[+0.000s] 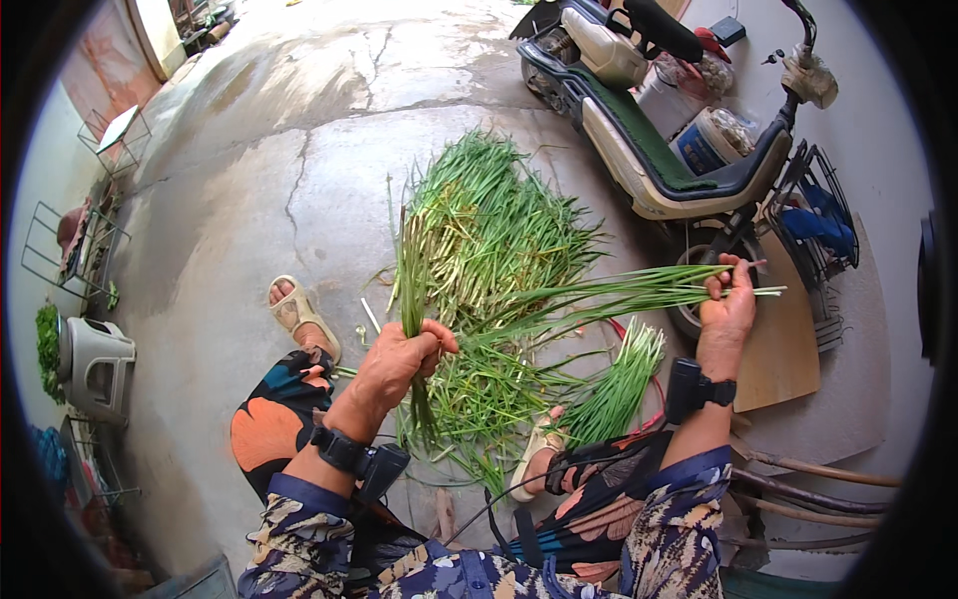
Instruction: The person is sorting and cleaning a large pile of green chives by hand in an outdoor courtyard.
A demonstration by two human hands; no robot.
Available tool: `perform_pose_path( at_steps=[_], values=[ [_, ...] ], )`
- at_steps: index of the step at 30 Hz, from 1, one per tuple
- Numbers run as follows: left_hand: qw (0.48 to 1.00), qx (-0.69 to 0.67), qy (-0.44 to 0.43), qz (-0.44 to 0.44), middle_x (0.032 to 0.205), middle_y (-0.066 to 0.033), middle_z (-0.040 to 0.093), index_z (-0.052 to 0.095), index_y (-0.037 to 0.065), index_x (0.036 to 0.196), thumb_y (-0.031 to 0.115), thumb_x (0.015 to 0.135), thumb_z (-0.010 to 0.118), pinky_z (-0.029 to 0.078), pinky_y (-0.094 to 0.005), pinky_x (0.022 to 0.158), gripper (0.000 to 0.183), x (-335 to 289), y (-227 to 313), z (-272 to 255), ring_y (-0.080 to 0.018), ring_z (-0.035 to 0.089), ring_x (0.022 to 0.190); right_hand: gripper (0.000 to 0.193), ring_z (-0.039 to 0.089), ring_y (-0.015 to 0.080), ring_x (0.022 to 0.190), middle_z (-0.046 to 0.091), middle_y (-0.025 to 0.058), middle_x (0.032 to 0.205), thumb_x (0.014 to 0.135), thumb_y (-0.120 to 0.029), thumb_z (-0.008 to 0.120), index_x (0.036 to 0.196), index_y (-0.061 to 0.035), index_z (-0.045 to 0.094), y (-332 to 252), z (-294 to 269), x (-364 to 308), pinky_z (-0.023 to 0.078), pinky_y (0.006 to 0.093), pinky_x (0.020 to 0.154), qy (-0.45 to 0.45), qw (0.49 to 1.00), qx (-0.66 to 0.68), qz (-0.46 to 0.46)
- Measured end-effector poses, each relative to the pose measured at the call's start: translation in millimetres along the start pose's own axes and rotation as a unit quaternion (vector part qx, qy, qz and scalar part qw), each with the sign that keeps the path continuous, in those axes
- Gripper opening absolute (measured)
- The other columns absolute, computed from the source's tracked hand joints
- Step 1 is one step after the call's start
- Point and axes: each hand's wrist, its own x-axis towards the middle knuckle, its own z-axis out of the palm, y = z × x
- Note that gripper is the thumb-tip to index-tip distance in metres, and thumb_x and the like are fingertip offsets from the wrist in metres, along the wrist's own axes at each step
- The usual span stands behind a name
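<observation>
The wide, loose heap of long green leafy stalks with yellowed blades (499,215) lies on the concrete before the person, and sorting from it probably goes best a few stalks at a time. The left hand (392,359) has its fingers wrapped around an upright green bunch of stalks (414,285); a firm but uncrushing hold should keep it aligned. The right hand (730,299) pinches slender green strands with pale ends (619,292) between thumb and fingers; a light, level pull seems wise, lest blades snap. Counted by size: one cream scooter with a green footboard (644,135), one heap, one neat green bundle with whitish ends (619,389), one held bunch, two beige open-toed sandals (296,311); the overlapping strands cannot be counted.
</observation>
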Motion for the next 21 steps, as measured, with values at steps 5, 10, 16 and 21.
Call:
perform_pose_path(
  at_steps=[5,10,16,21],
  values=[
    [0.976,-0.171,-0.136,-0.027,0.096,-0.0051,0.056,0.047,0.001,0.128,0.010,0.085,0.062,0.042,-0.0225,0.065,0.046,1,9,8,-0.0113,0.051,0.083,0.026,0.049,0.0110,0.064,0.059,0.0066,0.079,0.096,-0.026,0.048,0.089,-0.0025,0.058,-7,19,-16,0.037,0.0221,0.049,-0.064,0.991,-0.115,-0.010],
    [0.964,-0.200,-0.174,-0.034,0.106,-0.0090,0.056,0.040,0.004,0.135,0.008,0.082,0.066,0.044,-0.0229,0.069,0.060,2,7,16,-0.0158,0.056,0.094,0.022,0.058,0.0125,0.066,0.056,0.0031,0.070,0.097,-0.022,0.046,0.090,-0.0033,0.056,17,94,-88,0.048,0.0273,0.057,-0.241,0.933,-0.265,0.039],
    [0.974,-0.139,-0.179,-0.017,0.108,-0.0057,0.056,0.042,0.007,0.133,0.009,0.083,0.066,0.044,-0.0233,0.073,0.055,12,0,36,-0.0132,0.055,0.095,0.021,0.060,0.0101,0.070,0.063,0.0052,0.082,0.083,-0.013,0.067,0.097,0.0024,0.063,57,134,-157,0.048,0.0210,0.055,-0.385,0.855,-0.337,0.087],
    [0.981,-0.087,-0.173,0.017,0.111,-0.0038,0.057,0.044,0.006,0.129,0.010,0.084,0.066,0.044,-0.0238,0.074,0.050,10,-2,46,-0.0101,0.055,0.092,0.019,0.058,0.0075,0.065,0.064,0.0027,0.075,0.080,-0.009,0.071,0.095,0.0019,0.065,75,139,-168,0.046,0.0200,0.052,-0.347,0.876,-0.225,0.251]
  ],
)
